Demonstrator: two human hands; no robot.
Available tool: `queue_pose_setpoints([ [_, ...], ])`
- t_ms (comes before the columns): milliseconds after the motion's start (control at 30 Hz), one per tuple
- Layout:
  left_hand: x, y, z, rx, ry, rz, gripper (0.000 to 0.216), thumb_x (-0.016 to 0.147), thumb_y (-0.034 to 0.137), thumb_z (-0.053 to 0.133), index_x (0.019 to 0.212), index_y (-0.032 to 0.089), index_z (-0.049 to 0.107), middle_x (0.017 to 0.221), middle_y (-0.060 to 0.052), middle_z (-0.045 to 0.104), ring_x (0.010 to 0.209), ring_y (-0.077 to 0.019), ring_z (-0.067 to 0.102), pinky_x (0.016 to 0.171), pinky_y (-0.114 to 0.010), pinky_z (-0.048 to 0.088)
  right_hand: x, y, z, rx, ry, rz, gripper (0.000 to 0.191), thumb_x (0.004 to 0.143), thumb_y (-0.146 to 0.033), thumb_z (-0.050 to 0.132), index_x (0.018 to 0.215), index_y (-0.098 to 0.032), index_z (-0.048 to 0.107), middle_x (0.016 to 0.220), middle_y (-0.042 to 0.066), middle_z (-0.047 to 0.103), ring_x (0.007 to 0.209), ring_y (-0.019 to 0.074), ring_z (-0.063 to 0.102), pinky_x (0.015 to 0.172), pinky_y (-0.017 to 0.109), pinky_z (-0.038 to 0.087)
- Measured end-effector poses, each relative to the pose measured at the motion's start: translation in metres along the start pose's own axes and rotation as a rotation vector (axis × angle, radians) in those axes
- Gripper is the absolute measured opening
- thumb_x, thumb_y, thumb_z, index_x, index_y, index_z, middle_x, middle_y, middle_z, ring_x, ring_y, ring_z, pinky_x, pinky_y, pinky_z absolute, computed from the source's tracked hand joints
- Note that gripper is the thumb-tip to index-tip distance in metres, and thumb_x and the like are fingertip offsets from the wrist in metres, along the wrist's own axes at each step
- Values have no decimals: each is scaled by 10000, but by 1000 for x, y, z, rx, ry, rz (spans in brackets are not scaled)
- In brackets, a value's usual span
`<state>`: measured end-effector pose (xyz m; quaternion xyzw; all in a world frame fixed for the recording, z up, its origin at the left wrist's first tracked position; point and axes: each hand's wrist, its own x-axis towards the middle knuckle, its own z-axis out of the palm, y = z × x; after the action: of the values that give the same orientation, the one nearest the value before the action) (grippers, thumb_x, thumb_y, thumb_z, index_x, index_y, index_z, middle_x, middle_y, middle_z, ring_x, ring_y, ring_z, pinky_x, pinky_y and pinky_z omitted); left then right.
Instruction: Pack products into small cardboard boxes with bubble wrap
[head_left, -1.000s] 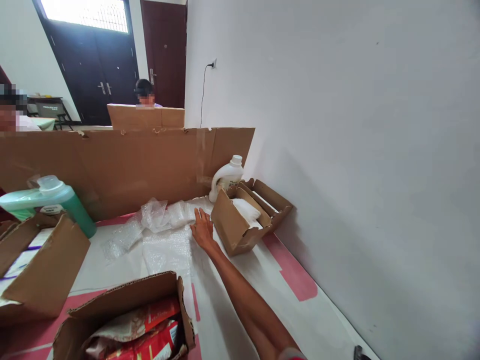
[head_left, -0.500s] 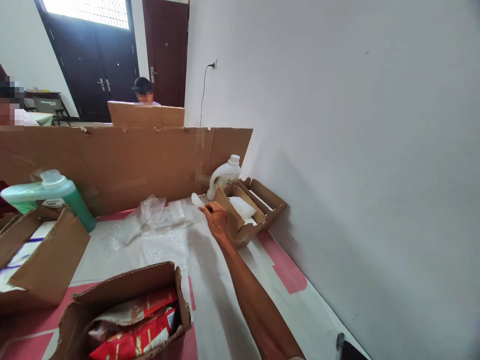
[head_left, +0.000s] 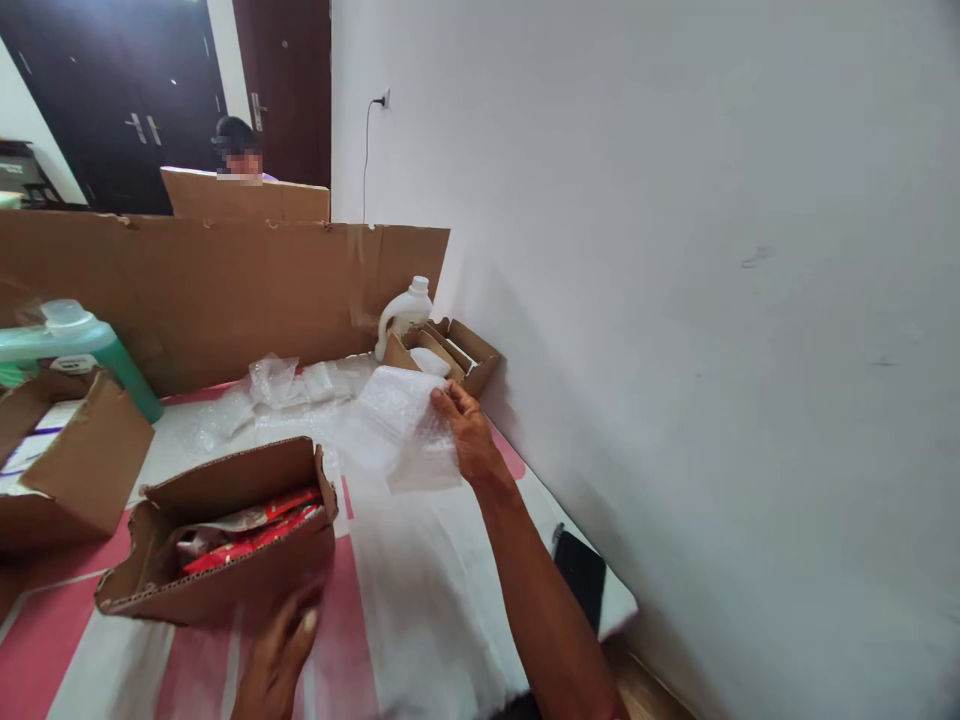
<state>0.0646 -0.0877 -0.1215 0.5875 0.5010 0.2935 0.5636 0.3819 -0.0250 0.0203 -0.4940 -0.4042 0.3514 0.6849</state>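
Brown cardboard open-topped box [head_left: 240,585] holding red glossy packets [head_left: 259,540]. Left hand [head_left: 279,645] at its near right corner, fingers loosely spread; I can't tell contact. Translucent bubble-wrap sheet [head_left: 394,410] beyond and rightward, draping leftward from nearer right hand [head_left: 465,425], pinching its edge.

Right hand [head_left: 466,420] holding bubble wrap [head_left: 397,412], left hand [head_left: 283,640] beside cardboard box [head_left: 259,575], red packets [head_left: 251,543] inside
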Motion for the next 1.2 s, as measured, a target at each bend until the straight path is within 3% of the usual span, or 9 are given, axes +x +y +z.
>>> queue_pose_setpoints([
  [100,17,17,17,-336,-147,-41,839,723,844,589,1293,235,676,1438,-131,632,1359,-364,546,1162,-525,408,-62,-8,-11,107,-23,155,366,805,-545,771,883,-238,589,764,-30,576,609,124,502,595,252,472],
  [200,16,36,26,-615,-264,-121,887,717,895,522,1306,249,677,1444,-119,630,1371,-349,535,1157,-512,402,-110,11,-12,102,-61,302,388,785,-566,784,856,-228,607,746,-27,585,589,120,492,572,248,437],
  [300,8,41,31,-527,-333,-162,782,742,806,612,1230,205,725,1328,-129,704,1275,-339,608,1089,-474,460,-144,53,-7,83,-65,374,420,772,-596,784,786,-216,607,713,-28,578,619,129,488,590,246,408],
  [433,2,24,33,-288,-249,-199,678,723,639,752,1138,102,739,1062,-147,785,961,-310,722,841,-398,557,-172,102,5,150,0,457,493,754,-682,752,776,-211,610,715,-17,601,645,141,503,606,252,397],
  [567,8,9,32,-206,-116,-171,664,735,628,738,1124,90,729,1049,-134,785,932,-287,717,815,-358,552,-182,120,15,227,-10,597,599,826,-800,558,907,-211,629,776,17,645,654,156,558,591,259,410],
  [700,18,8,35,-77,-65,-127,593,728,630,743,1026,117,770,992,-110,794,946,-316,715,799,-356,549,-182,126,26,70,3,466,551,701,-580,837,1048,-220,605,913,10,670,798,174,604,692,268,468],
  [967,21,9,25,-83,-148,-97,571,798,617,665,1112,148,753,1200,-127,757,1209,-338,647,1107,-442,446,-171,134,34,67,40,406,347,797,-479,787,849,-197,592,720,-47,547,629,114,468,590,233,371],
  [1100,17,3,16,-122,-346,-149,548,796,601,689,1089,143,757,1026,-93,788,1013,-316,703,951,-412,536,-165,135,35,113,93,433,380,764,-515,807,782,-198,598,705,-36,550,624,122,460,601,242,378],
  [1200,18,-3,17,-95,-322,-152,529,788,599,700,1039,136,759,932,-81,784,897,-292,706,821,-366,551,-159,139,35,108,104,489,426,761,-588,778,792,-193,620,692,-24,566,619,134,473,618,260,399],
])
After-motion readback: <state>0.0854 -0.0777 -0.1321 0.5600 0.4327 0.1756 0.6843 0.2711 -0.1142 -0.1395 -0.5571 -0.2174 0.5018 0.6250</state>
